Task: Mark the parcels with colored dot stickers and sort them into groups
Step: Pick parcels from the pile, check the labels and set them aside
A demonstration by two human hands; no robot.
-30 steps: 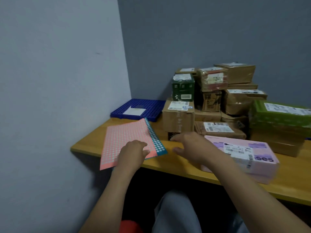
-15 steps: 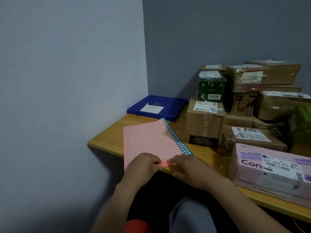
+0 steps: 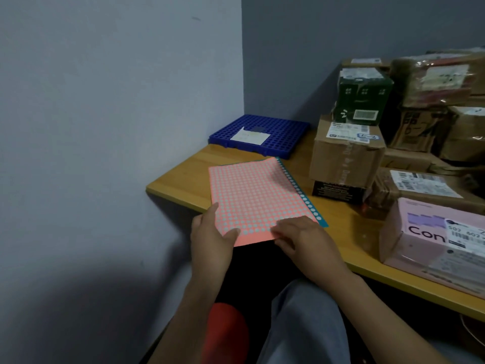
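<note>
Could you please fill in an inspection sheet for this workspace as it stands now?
Surface: wooden table, set in a wall corner.
Job's things: pink sheet of dot stickers on a teal sheet; parcels stacked at right, including a brown box, green box and pink box.
Clutter: blue tray with a white paper on it.
Grippers: left hand grips the pink sheet's near corner, thumb on top; right hand at its near edge, fingers curled, pinch unclear.
Cables: possibly a thin cord under the table, far right.
Surroundings: grey walls.
</note>
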